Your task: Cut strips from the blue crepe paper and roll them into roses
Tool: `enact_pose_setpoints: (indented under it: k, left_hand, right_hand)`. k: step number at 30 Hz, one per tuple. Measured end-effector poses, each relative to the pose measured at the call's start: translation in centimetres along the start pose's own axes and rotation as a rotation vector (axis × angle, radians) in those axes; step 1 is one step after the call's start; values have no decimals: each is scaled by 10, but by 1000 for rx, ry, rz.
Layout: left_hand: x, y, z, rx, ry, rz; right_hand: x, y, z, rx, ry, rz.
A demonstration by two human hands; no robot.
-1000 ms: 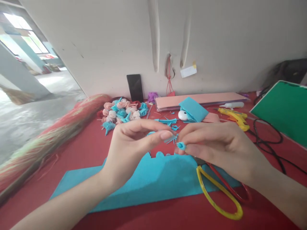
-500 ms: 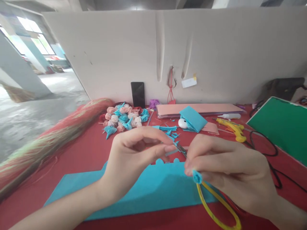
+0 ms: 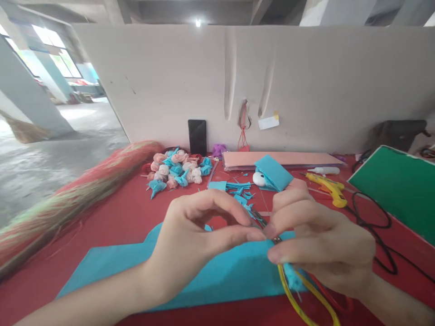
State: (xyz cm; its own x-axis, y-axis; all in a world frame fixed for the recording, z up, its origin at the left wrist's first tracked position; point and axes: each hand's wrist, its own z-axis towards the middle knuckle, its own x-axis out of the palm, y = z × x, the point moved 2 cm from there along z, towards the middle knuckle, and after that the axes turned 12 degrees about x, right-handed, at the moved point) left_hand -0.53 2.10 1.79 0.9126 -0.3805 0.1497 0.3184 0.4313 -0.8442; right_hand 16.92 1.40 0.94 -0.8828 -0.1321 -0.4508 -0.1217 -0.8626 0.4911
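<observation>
My right hand is closed, with a small blue crepe-paper flower held under its fingers, tilted downward. My left hand pinches thumb and forefinger together right against my right fingertips; what lies in that pinch is hidden. A thin strand rises from where the fingertips meet. Beneath my hands, scissors with yellow handles lie on a blue paper sheet, their blades pointing away and partly covered by my fingers. Blue paper scraps are scattered just beyond.
A pile of pink, white and blue paper flowers sits back left near an upright phone. Folded blue paper, pink sheets, a yellow glue gun with its cord and a green board lie right. A fibre bundle edges the left.
The blue flower has turned and dropped lower in my right hand, its side now showing. My left fingertips have moved right to meet my right fingers. The view has tilted up slightly.
</observation>
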Motion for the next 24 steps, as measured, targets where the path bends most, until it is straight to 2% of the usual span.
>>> enact_pose_setpoints:
  k: [5,9,12,14,16,19,22,24]
  left_hand:
    - [2,7,0,-35,26,-125]
    - [3,9,-1,-48,42,-128]
    - [4,9,-3,-76,71,-139]
    - [4,8,-3,-39,91,-108]
    - [2,5,-2,97,105,33]
    - [-3,-4,-1,410,156,359]
    - [-5,-15,1,666,196,612]
    - [-5,-23,3,722,197,681]
  right_hand:
    - [3,1,0,55,-20,-75]
    - [6,3,1,67,-18,-131]
    - [8,4,2,80,-33,-82]
    - [9,3,2,176,-32,39]
    - [10,0,0,380,-18,239]
    - [11,-1,-4,627,-4,508]
    - [10,3,-7,678,12,569]
    - [10,5,-8,682,13,575]
